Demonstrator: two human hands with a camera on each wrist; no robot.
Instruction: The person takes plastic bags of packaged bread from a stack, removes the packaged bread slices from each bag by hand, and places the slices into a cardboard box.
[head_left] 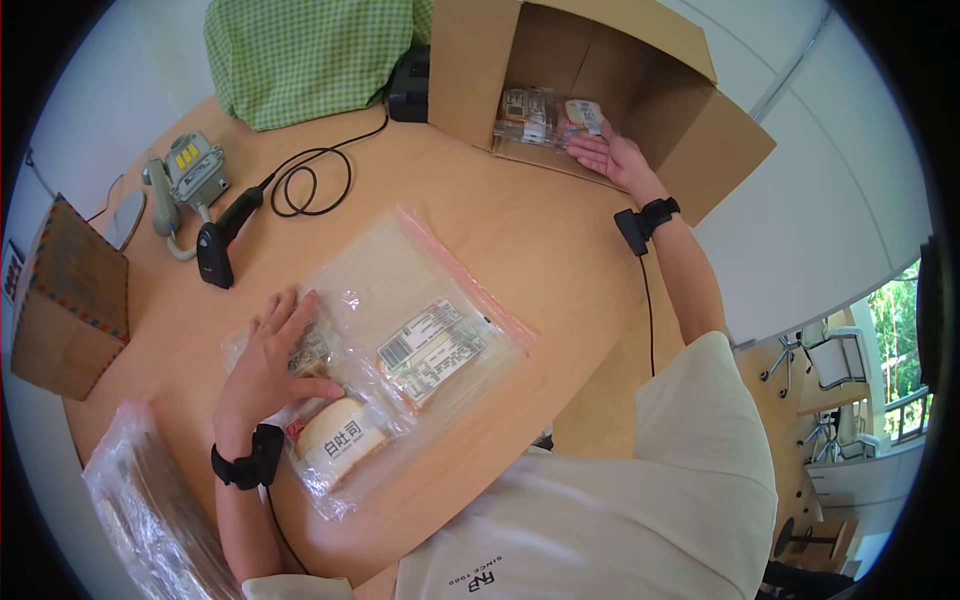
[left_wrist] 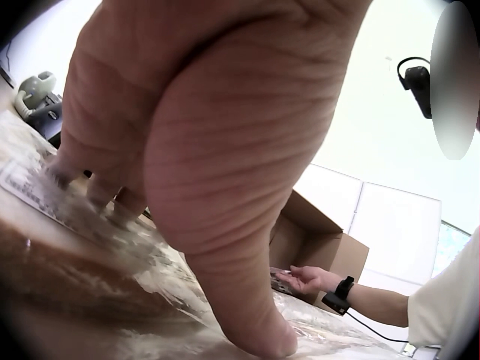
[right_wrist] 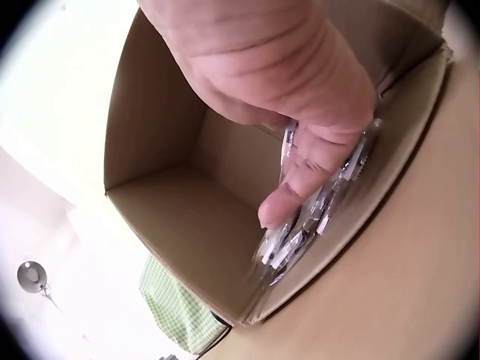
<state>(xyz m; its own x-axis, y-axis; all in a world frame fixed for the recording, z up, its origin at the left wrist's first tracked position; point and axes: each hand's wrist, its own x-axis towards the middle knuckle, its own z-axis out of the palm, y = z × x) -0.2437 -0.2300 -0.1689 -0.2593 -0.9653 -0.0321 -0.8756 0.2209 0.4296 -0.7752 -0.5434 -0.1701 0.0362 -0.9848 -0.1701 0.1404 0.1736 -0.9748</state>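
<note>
My left hand [head_left: 265, 365] [left_wrist: 202, 142] rests with fingers spread on clear plastic packets on the table; one shows a white bread slice [head_left: 342, 440]. Beside it lies a large clear bag with a pink edge [head_left: 465, 280], a labelled packet [head_left: 430, 350] on or inside it; I cannot tell which. At the mouth of an open cardboard box [head_left: 470, 85] [right_wrist: 172, 217], my right hand [head_left: 615, 162] [right_wrist: 292, 97] has its fingers extended beside a bread packet [head_left: 583, 114]. More clear packets [head_left: 526, 112] [right_wrist: 285, 251] lie in the box. Whether the right fingers touch a packet is unclear.
A black scanner [head_left: 222, 240] with a coiled cable and a grey device [head_left: 195, 170] stand at the back left. A brown box [head_left: 75, 300] is at the left edge, with a plastic-wrapped stack [head_left: 150, 500] nearer me. Green checked cloth [head_left: 310, 60] is behind.
</note>
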